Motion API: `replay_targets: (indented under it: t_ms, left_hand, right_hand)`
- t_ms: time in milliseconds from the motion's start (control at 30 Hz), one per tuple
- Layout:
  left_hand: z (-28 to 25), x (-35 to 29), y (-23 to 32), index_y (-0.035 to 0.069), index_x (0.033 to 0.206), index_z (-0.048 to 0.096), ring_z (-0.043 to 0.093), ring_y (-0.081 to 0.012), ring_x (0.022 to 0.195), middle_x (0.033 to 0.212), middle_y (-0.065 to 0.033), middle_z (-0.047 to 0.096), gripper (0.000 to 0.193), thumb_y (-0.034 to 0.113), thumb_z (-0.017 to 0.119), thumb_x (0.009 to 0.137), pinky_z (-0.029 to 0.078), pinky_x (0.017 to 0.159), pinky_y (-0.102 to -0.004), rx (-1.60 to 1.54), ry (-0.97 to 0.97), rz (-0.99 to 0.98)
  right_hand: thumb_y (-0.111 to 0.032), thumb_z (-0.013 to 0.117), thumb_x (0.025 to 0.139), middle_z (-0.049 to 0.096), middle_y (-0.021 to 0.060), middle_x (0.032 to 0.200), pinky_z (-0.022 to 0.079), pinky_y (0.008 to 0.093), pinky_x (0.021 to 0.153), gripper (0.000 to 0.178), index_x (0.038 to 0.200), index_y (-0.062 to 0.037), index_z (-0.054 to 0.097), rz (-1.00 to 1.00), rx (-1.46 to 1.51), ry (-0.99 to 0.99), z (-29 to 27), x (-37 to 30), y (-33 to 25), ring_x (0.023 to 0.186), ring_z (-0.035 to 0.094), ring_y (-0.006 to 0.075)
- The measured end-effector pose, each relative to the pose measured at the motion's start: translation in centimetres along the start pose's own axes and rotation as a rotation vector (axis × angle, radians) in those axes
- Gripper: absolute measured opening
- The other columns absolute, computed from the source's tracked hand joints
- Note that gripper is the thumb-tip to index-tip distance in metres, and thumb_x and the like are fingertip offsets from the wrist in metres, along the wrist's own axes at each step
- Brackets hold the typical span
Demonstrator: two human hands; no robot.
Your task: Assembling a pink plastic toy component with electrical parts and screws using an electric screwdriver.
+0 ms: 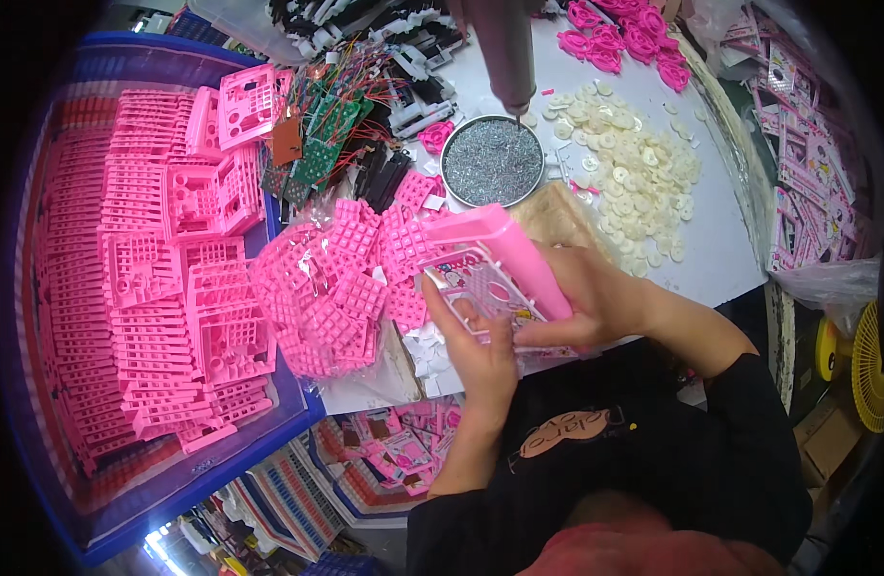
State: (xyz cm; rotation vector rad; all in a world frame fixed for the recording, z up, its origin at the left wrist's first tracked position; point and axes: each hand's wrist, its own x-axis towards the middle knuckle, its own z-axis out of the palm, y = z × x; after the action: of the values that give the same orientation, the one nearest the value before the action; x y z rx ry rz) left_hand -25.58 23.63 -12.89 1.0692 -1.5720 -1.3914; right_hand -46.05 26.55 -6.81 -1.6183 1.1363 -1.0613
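Observation:
A pink plastic casing (524,252) is tilted up over the table's near edge, in front of my body. Around its right side, my right hand (600,293) is closed, with the thumb along the lower edge. My left hand (480,357) is closed on a printed panel (480,274) with a light rim and coloured pictures, lying against the casing's near side. I cannot tell whether the two parts are joined. Pink keypads (360,293) lie left of my left hand, some of them in a clear bag.
A blue crate (293,427) of stacked pink frames (154,259) stands at left. Beyond the casing are a round dish of screws (492,161), a hanging electric screwdriver (504,58), white discs (644,182), wired green circuit boards (332,139) and pink coils (620,38). Printed panels (816,182) fill the right.

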Motion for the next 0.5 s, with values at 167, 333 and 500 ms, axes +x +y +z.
replay_targets:
  t_ms: [167, 333, 500]
  left_hand:
    - [-0.3, 1.1, 2.2, -0.009, 0.157, 0.008, 0.034, -0.0393, 0.143, 0.154, -0.0305, 0.028, 0.099, 0.046, 0.065, 0.096, 0.029, 0.117, -0.0445, 0.337, -0.031, 0.104]
    - [-3.3, 3.3, 1.5, -0.004, 0.15, 0.029, 0.059, -0.0236, 0.11, 0.127, -0.0194, 0.055, 0.059, 0.021, 0.055, 0.104, 0.049, 0.096, -0.0346, -0.168, 0.156, -0.031]
    - [-3.5, 4.6, 0.2, -0.001, 0.142, 0.039, 0.056, -0.0074, 0.084, 0.097, -0.0037, 0.058, 0.038, 0.015, 0.046, 0.108, 0.047, 0.073, -0.0224, -0.176, 0.263, 0.133]
  right_hand:
    - [-0.017, 0.072, 0.09, 0.065, 0.0113, 0.119, 0.05, 0.0358, 0.094, 0.063, 0.144, 0.0001, 0.045, 0.003, 0.311, 0.038, 1.1, 0.1, 2.3, 0.106, 0.063, 0.0204]
    - [-0.017, 0.075, 0.087, 0.065, 0.0112, 0.119, 0.05, 0.0311, 0.095, 0.06, 0.139, 0.0012, 0.05, 0.248, 0.608, -0.062, 0.0, 0.5, 1.3, 0.108, 0.062, 0.0149]
    - [-0.017, 0.078, 0.085, 0.067, 0.0096, 0.116, 0.052, 0.0284, 0.09, 0.049, 0.127, 0.0029, 0.061, 0.338, 0.333, -0.135, -1.2, -1.7, 2.2, 0.105, 0.063, 0.0139]
